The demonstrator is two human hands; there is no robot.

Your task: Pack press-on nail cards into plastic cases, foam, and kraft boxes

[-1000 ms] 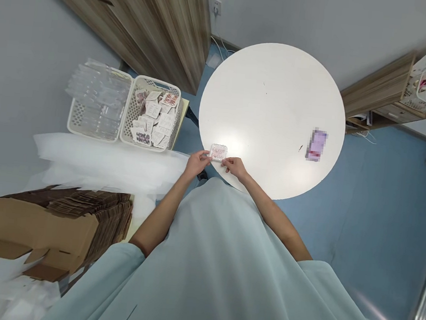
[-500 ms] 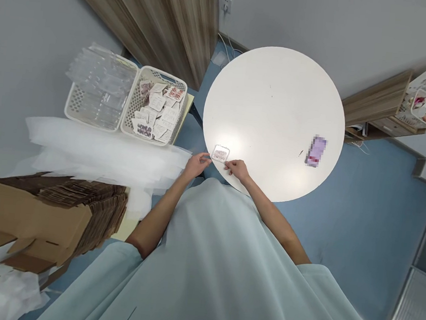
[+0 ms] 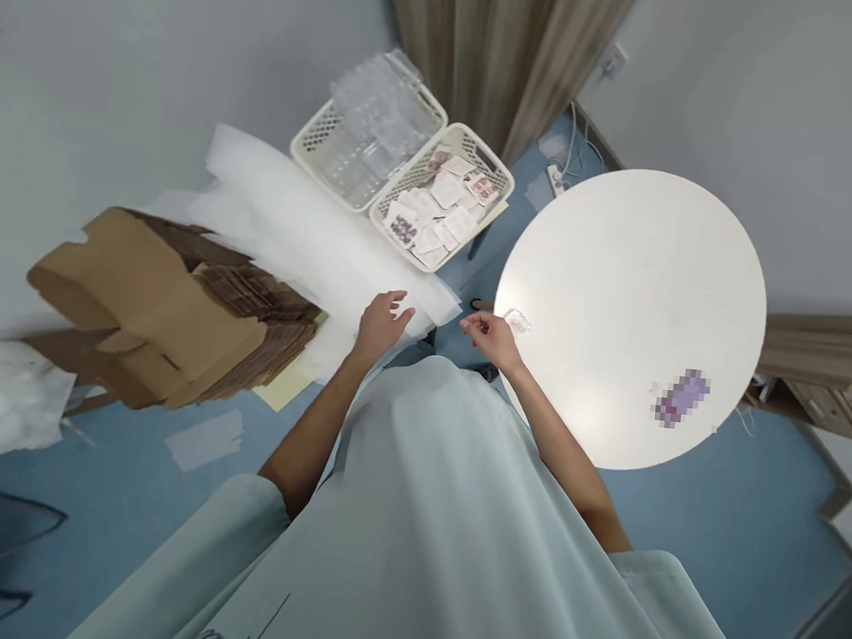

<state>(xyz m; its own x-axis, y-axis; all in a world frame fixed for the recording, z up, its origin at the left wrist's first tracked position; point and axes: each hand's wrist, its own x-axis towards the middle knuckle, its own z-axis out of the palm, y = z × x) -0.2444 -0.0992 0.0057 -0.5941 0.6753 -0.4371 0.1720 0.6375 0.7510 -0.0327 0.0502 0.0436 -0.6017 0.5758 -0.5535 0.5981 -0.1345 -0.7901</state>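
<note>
My left hand [image 3: 384, 324] is open above the edge of the white foam sheets [image 3: 328, 240], its fingers spread and nothing in it. Off the left side of the round white table [image 3: 648, 281], my right hand [image 3: 490, 338] hovers with loosely bent fingers, a small gap between them; I see nothing held there. A small clear box [image 3: 517, 321] with a pinkish printed card lies on the table edge just beyond that hand, partly washed out by glare.
Left of the table stand a white basket [image 3: 503, 188] of printed cards and another basket [image 3: 300, 137] of clear plastic packs. Folded brown cardboard boxes [image 3: 148, 303] are stacked at the left. A blurred-out purple object [image 3: 682, 396] lies on the table.
My view has turned left, so the table sits further right. Both hands have moved away from the small clear box, which stays on the table. My left hand has swung toward the foam sheets.
</note>
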